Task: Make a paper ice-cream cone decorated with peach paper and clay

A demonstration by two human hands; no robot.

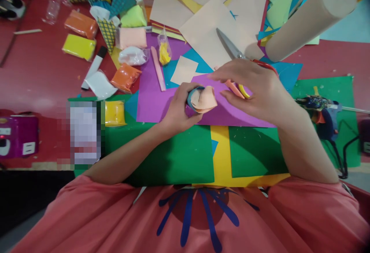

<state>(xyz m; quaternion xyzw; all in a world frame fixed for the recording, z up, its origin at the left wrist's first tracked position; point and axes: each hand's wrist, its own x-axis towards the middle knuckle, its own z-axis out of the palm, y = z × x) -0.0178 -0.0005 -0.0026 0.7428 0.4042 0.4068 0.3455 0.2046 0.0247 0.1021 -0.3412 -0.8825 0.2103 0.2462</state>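
My left hand [177,110] is wrapped round a small rolled piece with a blue rim [190,98] and a peach sheet [206,99] curling out of its top. To the right, my right hand [254,87] hovers with thumb and fingers apart, apparently holding nothing. Red-handled scissors [228,43] lie just beyond it, blades partly over peach sheets [202,33]. Orange and yellow handles [241,90] show beneath my right palm, the rest hidden. Under both hands is a purple sheet [156,108]. A cut peach piece [183,69] lies beyond my left hand.
Clay packets, including an orange one [125,77], and a black-capped marker [94,68] lie at left near paper cones [106,33]. A large peach cylinder [309,19] leans at right. A glue gun [326,114] rests on a green sheet [343,91].
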